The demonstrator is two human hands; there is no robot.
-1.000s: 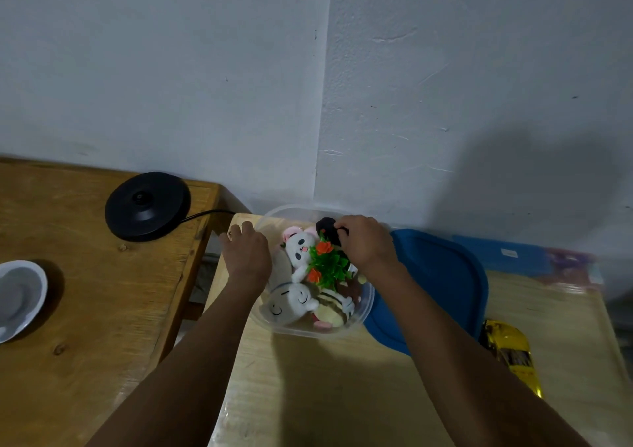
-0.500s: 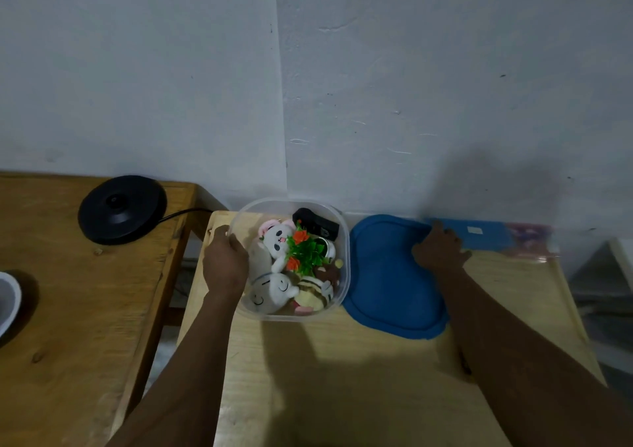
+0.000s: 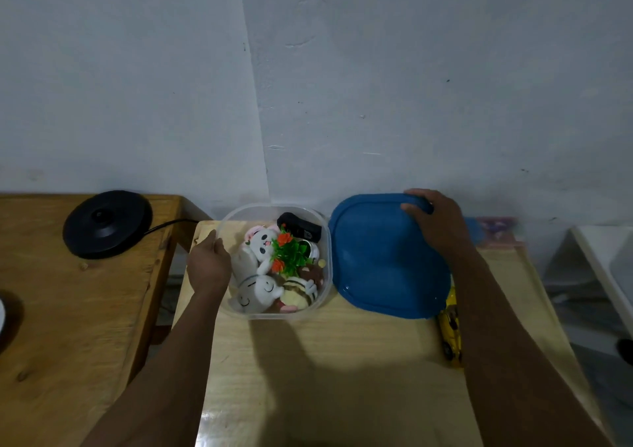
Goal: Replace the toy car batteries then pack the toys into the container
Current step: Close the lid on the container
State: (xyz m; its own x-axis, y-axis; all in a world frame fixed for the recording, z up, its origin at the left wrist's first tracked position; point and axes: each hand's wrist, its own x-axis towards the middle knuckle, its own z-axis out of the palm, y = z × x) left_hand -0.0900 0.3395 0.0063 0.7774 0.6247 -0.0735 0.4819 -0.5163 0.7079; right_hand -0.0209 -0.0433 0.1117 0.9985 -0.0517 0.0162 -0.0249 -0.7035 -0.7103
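On pale table (image 3: 342, 378): right hand (image 3: 442, 224) grips blue lid (image 3: 383, 261); left hand (image 3: 209, 265) clasps container (image 3: 274, 314).
Yellow toy car (image 3: 451, 326) near-right, partly under lid; kettle base (image 3: 106, 222) far left.

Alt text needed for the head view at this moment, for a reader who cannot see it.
A person's left hand steadies a clear container filled with plush toys on a light wooden table, while the right hand grips the far edge of its blue lid lying beside it. A yellow toy car lies outside the container, partly under the lid's near right edge.
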